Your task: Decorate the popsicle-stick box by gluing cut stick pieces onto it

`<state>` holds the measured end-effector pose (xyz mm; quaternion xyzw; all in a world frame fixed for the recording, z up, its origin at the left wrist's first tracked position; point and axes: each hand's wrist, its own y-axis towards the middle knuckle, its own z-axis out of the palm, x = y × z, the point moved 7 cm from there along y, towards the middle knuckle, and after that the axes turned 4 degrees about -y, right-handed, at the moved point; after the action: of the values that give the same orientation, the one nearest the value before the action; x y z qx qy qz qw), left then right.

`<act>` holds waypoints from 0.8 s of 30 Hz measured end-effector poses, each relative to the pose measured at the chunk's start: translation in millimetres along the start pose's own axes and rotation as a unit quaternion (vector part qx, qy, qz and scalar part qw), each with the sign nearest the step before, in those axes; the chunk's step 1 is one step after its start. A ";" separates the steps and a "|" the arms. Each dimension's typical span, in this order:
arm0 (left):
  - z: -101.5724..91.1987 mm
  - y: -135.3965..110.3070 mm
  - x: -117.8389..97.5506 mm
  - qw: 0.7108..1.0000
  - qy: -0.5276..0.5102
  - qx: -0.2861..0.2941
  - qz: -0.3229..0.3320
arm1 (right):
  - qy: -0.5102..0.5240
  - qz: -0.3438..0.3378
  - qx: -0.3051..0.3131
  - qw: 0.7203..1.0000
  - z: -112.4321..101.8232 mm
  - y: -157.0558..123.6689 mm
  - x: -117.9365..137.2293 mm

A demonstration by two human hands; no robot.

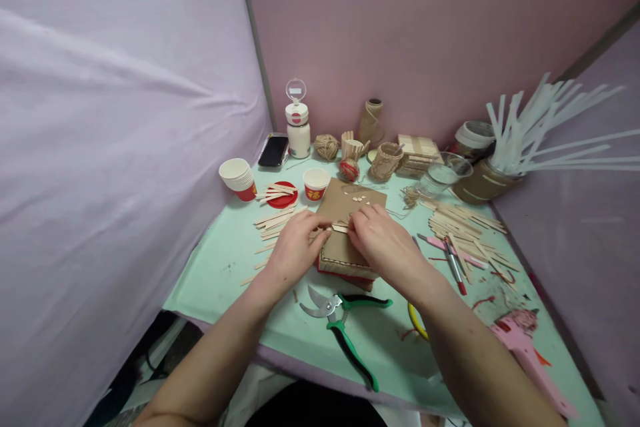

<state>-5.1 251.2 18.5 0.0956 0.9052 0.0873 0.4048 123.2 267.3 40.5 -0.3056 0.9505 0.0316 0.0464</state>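
head view: both hands (301, 238) (379, 235) half-curled at a short wooden stick (341, 229), grip unclear

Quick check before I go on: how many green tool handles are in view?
2, both on the open pruning shears, nearer than the cardboard: one handle points right, the other handle towards the near edge of the table. The right forearm may hide more.

Near the centre of the frame, the gold Chinese character 福 (315, 193) stands on the red part of a paper cup (316, 181). Left of centre, gold marking on the stacked paper cups (236, 175) is too cut off to read; the white bottle's (299, 141) round red mark (297, 118) is illegible.
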 end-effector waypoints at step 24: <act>-5.3 -26.4 -15.6 0.946 -0.282 0.027 -0.157 | 0.159 0.036 -0.303 0.939 -61.8 -101.1 8.1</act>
<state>-1.6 221.4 26.9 -0.0164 0.7594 -0.0329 0.6496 171.4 175.1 97.8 -0.2718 0.9012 0.2712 -0.2011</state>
